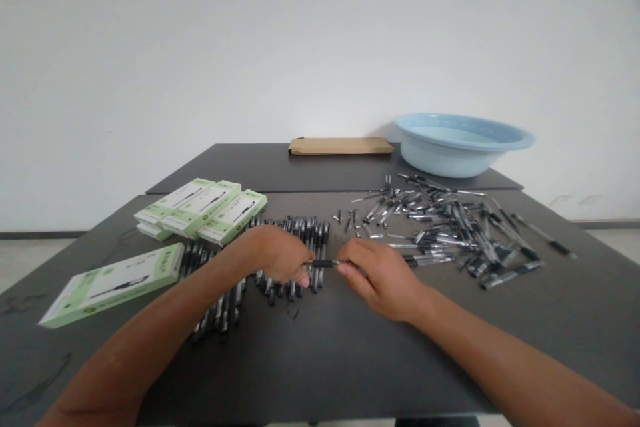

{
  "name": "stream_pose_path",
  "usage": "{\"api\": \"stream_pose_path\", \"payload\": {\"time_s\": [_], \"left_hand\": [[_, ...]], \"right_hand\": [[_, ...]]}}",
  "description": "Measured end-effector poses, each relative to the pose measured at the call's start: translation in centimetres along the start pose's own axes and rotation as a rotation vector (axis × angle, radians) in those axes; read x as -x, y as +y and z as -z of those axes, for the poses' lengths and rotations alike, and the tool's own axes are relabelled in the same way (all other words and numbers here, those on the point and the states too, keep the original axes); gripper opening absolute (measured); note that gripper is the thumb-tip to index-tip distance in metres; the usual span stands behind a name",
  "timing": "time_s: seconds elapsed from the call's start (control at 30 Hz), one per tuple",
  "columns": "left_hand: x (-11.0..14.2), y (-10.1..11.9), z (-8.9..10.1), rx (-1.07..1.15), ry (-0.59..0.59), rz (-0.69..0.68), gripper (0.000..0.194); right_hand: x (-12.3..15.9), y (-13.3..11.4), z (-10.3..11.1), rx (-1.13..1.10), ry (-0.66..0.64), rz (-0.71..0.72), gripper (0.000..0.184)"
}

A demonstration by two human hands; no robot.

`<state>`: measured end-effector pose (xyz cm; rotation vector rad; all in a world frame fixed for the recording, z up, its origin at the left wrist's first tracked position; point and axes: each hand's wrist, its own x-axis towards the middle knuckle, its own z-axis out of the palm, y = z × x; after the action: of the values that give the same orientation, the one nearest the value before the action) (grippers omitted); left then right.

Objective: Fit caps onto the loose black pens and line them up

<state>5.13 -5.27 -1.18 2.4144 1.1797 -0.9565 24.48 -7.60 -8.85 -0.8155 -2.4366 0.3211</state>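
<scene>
My left grip (283, 255) is closed round one end of a slim black pen with a silvery tip (325, 263); my right grip (383, 275) pinches the other end between thumb and fingers; the pen lies roughly level between them, over the middle of the dark grey tabletop (320, 367). I judge a good share done; whole-looking black-and-clear pens (223, 307) lie in rows by my left arm; plenty seems left, as loose clear-and-black plastic pen parts (465, 223) sprawl to my right; whether the green-and-white cardboard boxes (233, 215) are filled, I cannot tell.
</scene>
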Motion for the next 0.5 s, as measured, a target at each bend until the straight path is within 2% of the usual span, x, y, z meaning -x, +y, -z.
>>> {"api": "stream_pose_path", "payload": {"time_s": [0.17, 0.3, 0.5], "left_hand": [[0.15, 0.32, 0.17, 0.006, -0.021, 0.027, 0.041], [0.29, 0.59, 0.33, -0.026, -0.028, 0.024, 0.042], [0.46, 0.74, 0.47, -0.053, -0.024, 0.052, 0.04]], "right_hand": [[0.06, -0.16, -0.05, -0.03, 0.026, -0.019, 0.019], [0.06, -0.29, -0.19, 0.017, 0.035, -0.011, 0.008], [0.1, -0.26, -0.14, 0.024, -0.006, -0.022, 0.017]]}}
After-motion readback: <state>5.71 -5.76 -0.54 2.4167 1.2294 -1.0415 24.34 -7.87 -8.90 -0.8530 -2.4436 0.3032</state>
